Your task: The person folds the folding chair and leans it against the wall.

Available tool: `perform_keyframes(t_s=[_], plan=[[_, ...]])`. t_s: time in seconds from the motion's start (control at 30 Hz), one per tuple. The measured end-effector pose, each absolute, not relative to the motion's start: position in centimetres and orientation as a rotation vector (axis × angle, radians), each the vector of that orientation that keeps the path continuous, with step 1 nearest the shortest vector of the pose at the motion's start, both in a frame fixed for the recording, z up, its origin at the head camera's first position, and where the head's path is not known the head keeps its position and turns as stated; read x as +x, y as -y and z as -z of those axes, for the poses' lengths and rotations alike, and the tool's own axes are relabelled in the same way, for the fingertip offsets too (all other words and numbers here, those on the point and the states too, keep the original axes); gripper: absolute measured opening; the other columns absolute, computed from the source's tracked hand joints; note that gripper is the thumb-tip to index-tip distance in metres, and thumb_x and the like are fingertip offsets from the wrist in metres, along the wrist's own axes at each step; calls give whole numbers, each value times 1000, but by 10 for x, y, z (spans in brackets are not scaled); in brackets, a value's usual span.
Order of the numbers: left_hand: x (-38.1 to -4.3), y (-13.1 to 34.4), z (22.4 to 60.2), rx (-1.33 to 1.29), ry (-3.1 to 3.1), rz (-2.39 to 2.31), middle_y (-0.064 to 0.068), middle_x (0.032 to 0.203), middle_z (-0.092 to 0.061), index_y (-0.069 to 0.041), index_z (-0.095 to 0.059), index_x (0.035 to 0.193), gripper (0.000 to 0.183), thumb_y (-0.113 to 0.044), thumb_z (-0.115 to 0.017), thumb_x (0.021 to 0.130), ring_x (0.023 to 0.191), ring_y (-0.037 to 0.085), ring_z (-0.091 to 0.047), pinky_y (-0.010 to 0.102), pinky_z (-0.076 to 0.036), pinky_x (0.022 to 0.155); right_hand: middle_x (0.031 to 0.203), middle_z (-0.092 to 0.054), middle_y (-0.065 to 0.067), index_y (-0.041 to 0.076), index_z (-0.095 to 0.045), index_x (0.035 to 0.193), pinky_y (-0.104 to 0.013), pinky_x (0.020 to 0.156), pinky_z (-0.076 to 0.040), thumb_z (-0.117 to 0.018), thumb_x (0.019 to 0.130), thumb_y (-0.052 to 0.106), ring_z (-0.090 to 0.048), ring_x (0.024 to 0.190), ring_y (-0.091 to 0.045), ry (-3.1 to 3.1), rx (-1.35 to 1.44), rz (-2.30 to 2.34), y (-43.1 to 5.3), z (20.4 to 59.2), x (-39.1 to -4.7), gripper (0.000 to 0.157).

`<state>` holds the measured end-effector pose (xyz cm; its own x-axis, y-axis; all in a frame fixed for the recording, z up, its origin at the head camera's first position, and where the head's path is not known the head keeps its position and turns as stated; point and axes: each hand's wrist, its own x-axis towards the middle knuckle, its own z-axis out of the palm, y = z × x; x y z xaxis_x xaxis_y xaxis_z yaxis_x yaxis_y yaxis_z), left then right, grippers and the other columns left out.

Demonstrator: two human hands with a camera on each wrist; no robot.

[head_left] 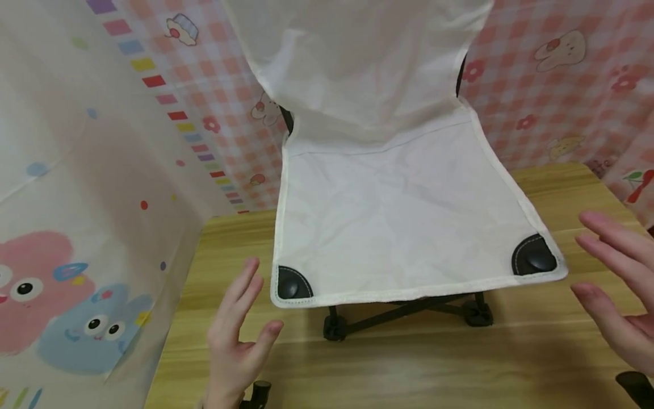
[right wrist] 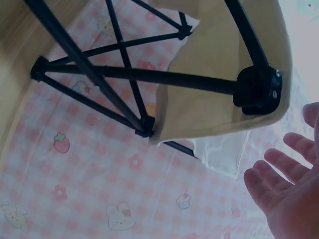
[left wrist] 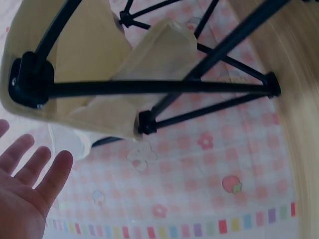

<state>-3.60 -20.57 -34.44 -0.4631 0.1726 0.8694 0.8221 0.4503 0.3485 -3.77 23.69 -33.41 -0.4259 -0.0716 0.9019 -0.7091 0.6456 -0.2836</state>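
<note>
A folding chair with a white fabric seat (head_left: 393, 210) and backrest (head_left: 357, 62) stands unfolded on the wooden surface. Black corner patches (head_left: 294, 283) mark the seat's front corners. Beneath it, the black crossed legs (left wrist: 134, 88) show in both wrist views, joined by plastic fittings (right wrist: 256, 90). My left hand (head_left: 240, 335) is beside the front left corner, fingers extended, apart from the fabric. Off the front right corner is my right hand (head_left: 623, 284), fingers spread and holding nothing. Part of the right hand is cut off by the head view's edge.
The wooden tabletop (head_left: 434, 363) extends in front of the chair. Pink checked cloth (head_left: 552, 91) hangs behind, and a white cartoon-print cloth (head_left: 102, 187) is at the left. Dark rod ends show near the bottom edge, one beside the left wrist (head_left: 260, 392), another at lower right (head_left: 636, 389).
</note>
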Motion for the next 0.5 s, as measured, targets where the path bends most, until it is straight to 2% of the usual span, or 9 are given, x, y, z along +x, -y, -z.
perform_keyframes(t_s=[0.13,0.3,0.5], plan=[[-39,196,343,-894,1883,1076,25,135,-55,11,-63,114,43,-21,-70,87,134,30,-48,24,-43,111,130,-61,-20,-12,-65,110,-9,110,-36,-55,93,45,-50,130,0,1935,643,-801,-232,332,-38,60],[-43,189,342,-903,1893,1089,20,131,-60,7,-67,110,33,-15,-71,86,133,31,-50,29,-42,113,128,-62,-20,-11,-67,105,-9,110,-36,-56,93,43,-50,130,-3,1949,688,-820,-231,334,-38,57],[-45,187,344,-890,1892,1110,16,127,-64,4,-69,107,29,-14,-72,84,131,30,-51,29,-43,112,124,-65,-17,-13,-68,98,-9,108,-39,-57,94,36,-53,128,-5,1903,788,-890,-220,326,-37,51]])
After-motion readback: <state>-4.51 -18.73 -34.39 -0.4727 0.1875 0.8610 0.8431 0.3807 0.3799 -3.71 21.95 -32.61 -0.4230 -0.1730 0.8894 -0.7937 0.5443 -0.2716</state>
